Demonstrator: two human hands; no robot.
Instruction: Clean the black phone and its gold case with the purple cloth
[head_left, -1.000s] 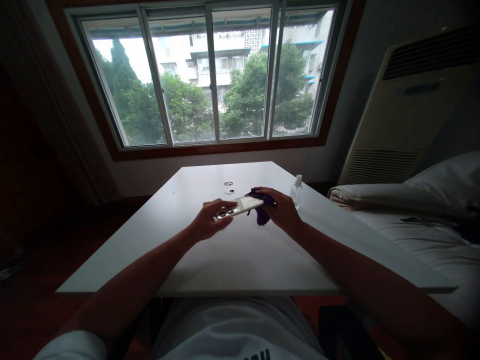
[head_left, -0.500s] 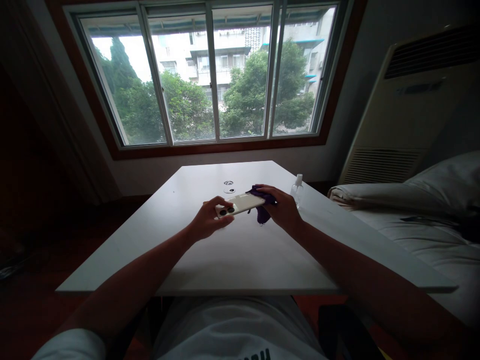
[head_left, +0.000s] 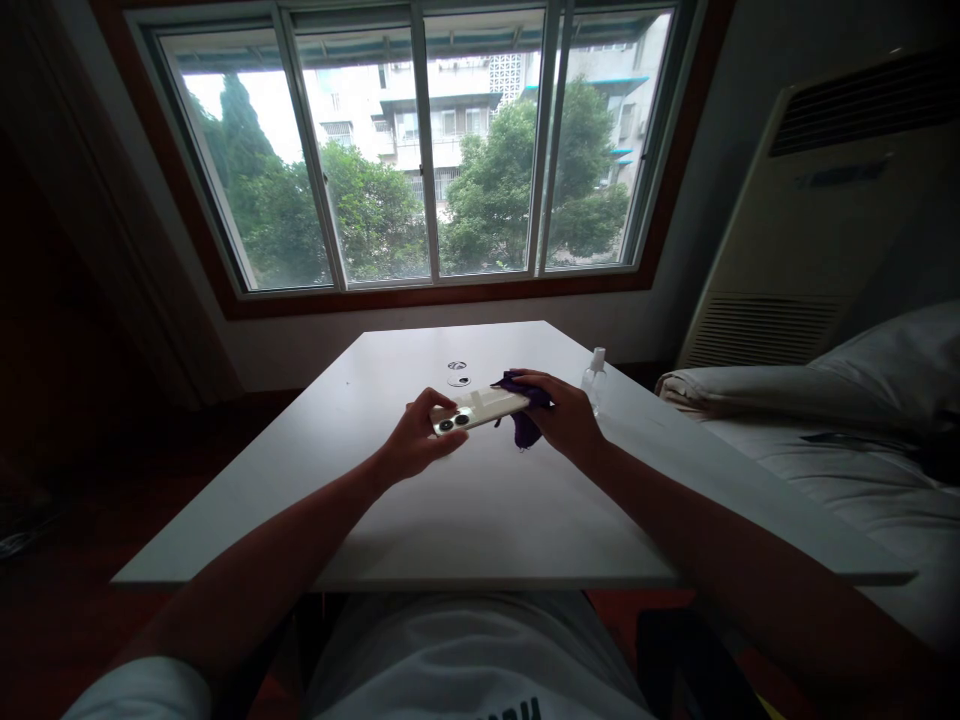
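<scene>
My left hand (head_left: 415,440) grips the camera end of a pale smartphone (head_left: 480,409), held back side up just above the white table (head_left: 465,510). Its two round lenses show near my fingers. My right hand (head_left: 564,418) is closed on a dark purple cloth (head_left: 523,427), pressed against the phone's other end. A corner of the cloth hangs down below my fingers.
A small clear spray bottle (head_left: 593,379) stands on the table just right of my right hand. A small round object (head_left: 457,374) lies further back on the table. A bed with white pillows (head_left: 825,390) is at the right, an air conditioner (head_left: 817,200) behind it.
The phone has tilted slightly in my hands, its back turning more towards me. Both hands stay in nearly the same place.
</scene>
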